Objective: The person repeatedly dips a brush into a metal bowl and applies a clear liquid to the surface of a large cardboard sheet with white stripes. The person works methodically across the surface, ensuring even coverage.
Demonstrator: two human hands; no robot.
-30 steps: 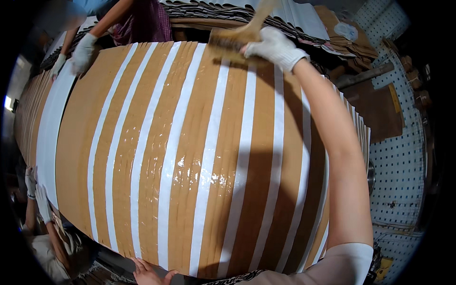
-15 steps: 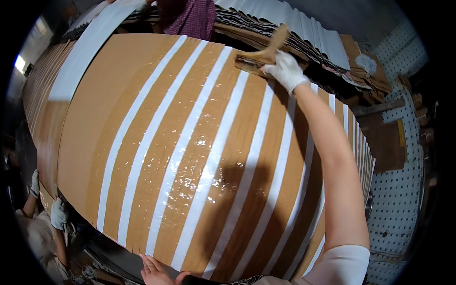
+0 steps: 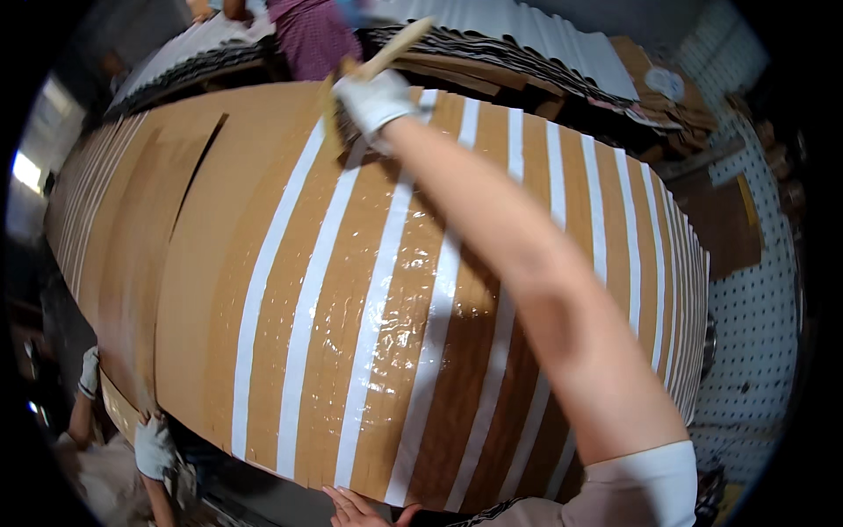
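My right hand [image 3: 376,101], in a white knitted glove, grips a wide brush [image 3: 400,47] with a pale wooden handle. Its bristles lie at the far edge of the overlapped brown sheets [image 3: 230,255], over the upper ends of the white stripes at left of centre. A wet, glossy coating shines across the middle stripes. Bare and with fingers stretched out, my left hand [image 3: 358,509] rests at the near edge of the sheets; part of it is cut off by the lower edge of the picture. My right forearm crosses over the striped sheets.
At lower left a co-worker's two gloved hands [image 3: 154,448] hold the near end of a brown board [image 3: 123,290]. Beyond the far edge stand a person in a purple checked garment [image 3: 314,39] and stacks of white-topped sheets [image 3: 527,39]. Dotted sheeting [image 3: 757,351] lies at right.
My right hand has swept the brush leftward along the far edge. The long white-topped strip at left has gone from the co-worker's board. The view has shifted slightly left.
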